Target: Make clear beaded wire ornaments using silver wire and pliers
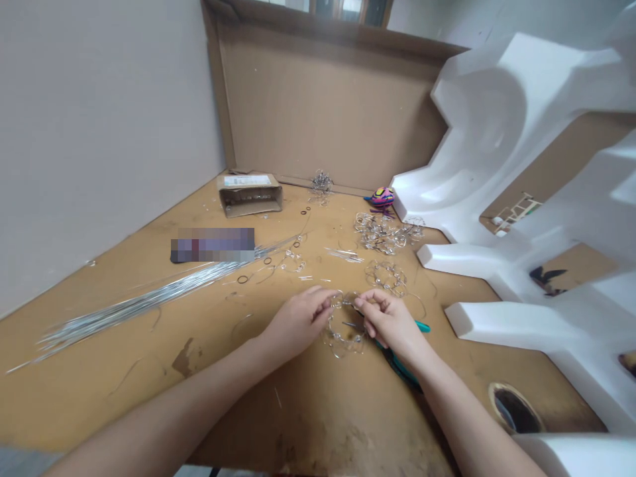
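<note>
A ring of thin wire with clear beads (336, 336) is between my hands near the front middle of the table. My left hand (304, 317) pinches its upper left side, fingertips pressed together. On the upper right side, my right hand (385, 317) holds the same ring between thumb and fingers. Teal-handled pliers (397, 366) lie partly hidden under my right hand and forearm. Just behind the hands rests another beaded wire ring (386, 277), with a tangled heap of similar wire pieces (380, 232) farther back.
A long bundle of straight wires (163, 291) crosses the left side. Behind it are a blurred-out flat object (212, 245) and a small cardboard box (251, 207). A colourful wrapped ball (381, 197) sits at the back. White foam pieces (501, 324) line the right; the table has a round hole (517, 409).
</note>
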Available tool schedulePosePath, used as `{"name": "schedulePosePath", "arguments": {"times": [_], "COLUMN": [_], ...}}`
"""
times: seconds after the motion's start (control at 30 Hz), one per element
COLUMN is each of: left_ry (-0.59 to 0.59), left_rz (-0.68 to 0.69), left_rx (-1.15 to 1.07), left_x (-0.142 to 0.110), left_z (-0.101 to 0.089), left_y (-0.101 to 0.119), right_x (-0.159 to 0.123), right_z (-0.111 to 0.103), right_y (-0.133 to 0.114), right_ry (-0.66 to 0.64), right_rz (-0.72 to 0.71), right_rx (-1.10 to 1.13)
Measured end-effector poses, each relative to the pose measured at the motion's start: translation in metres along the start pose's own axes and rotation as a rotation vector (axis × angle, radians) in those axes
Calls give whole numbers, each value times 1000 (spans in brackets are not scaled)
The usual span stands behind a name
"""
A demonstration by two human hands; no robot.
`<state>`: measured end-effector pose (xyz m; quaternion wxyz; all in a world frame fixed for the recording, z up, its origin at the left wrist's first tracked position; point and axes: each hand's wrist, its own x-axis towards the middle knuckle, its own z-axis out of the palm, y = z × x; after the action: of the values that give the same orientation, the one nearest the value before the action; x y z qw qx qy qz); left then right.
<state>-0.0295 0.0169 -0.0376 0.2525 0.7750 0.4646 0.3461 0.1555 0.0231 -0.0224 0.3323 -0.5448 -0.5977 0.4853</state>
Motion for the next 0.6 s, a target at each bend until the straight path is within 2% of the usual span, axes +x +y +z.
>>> {"name": "schedulePosePath", "arguments": {"times": [0.13,0.27,0.37,0.5,0.6], "left_ry": [-55,-106,-137,-167,-258], "left_rz": [133,170,96,-136,-99], "left_rx": [178,174,-15,-498,-627], "left_x": [-2,-3,-1,3,5], "left_z": [-2,-3,-3,-7,-12], "left_y": [4,7,8,1,-2], "right_x": [-4,-10,-10,-5,-3], "right_z": [1,-1,-2,-4,-5], "right_y": [1,0,0,1,1], "right_ry": [-60,-195,-230,-168,-127], "right_rz": [-50,-146,-91,4,22], "right_rx": [-87,-223,-245,-150,-86]}}
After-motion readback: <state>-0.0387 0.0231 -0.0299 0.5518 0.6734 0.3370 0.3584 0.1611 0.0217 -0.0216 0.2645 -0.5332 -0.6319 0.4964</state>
